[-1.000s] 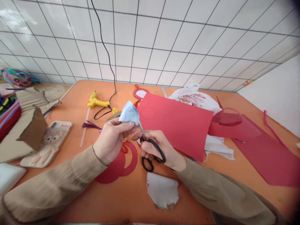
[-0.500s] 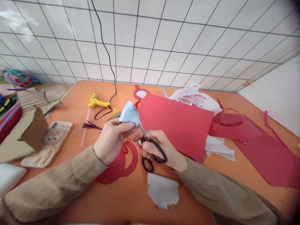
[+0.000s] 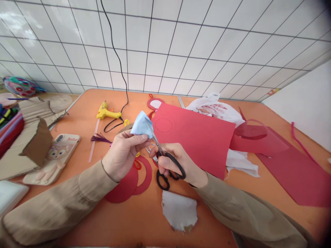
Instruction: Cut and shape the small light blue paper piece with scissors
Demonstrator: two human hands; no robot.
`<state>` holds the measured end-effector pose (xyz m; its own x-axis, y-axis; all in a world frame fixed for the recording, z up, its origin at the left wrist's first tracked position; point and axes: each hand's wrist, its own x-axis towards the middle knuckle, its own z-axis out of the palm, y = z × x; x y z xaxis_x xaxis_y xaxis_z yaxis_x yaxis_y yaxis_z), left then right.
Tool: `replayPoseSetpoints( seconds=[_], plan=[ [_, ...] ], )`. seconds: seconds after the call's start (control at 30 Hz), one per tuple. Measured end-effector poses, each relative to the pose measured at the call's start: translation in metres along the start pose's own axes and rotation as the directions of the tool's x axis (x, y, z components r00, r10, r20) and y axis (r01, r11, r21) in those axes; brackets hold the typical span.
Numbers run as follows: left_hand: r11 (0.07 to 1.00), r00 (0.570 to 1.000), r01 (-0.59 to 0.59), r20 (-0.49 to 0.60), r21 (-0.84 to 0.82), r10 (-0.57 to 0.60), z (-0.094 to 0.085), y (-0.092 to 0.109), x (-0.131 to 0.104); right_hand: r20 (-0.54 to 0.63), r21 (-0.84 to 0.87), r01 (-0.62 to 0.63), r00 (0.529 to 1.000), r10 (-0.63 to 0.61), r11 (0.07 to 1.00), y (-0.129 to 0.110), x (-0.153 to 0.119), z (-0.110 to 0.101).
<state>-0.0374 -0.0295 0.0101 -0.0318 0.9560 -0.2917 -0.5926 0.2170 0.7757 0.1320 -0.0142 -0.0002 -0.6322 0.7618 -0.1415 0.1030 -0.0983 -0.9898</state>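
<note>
Pinched between the thumb and fingers of my left hand (image 3: 123, 151) is a folded piece of light blue fabric (image 3: 141, 124), raised above the table. My right hand (image 3: 178, 162) grips black-handled scissors (image 3: 176, 168), with the blades at the right edge of the fabric. A second black scissor handle (image 3: 162, 182) lies on the table just below my right hand. Under my hands are red foam rings and a disc (image 3: 124, 188). A torn scrap of white cloth (image 3: 179, 210) lies nearer me.
Behind are a yellow glue gun (image 3: 107, 112) with a black cord, a large red foam sheet (image 3: 195, 137) with a drawn circle, and a white plastic bag (image 3: 217, 109). To the left lie a phone (image 3: 55, 158) and cardboard (image 3: 18, 148); more red sheet (image 3: 297, 168) is at right.
Almost nothing differs. My right hand and the scissors have shifted very slightly, with the blades still at the fabric's edge; my left hand stays nearly in place.
</note>
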Motion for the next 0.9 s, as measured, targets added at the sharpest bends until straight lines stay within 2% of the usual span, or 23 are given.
replayPoseSetpoints(
  seconds=[0.47,0.9],
  plan=[
    [1.000,1.000,-0.021,0.011,0.023,0.021,0.001,0.003,-0.001,0.100,-0.035,0.076,0.992,-0.072,0.997,0.000,0.000,-0.016],
    [0.998,0.998,-0.006,0.057,0.058,0.003,0.001,0.007,0.000,0.183,-0.080,0.028,0.983,-0.013,0.996,-0.011,-0.001,-0.022]
  ],
)
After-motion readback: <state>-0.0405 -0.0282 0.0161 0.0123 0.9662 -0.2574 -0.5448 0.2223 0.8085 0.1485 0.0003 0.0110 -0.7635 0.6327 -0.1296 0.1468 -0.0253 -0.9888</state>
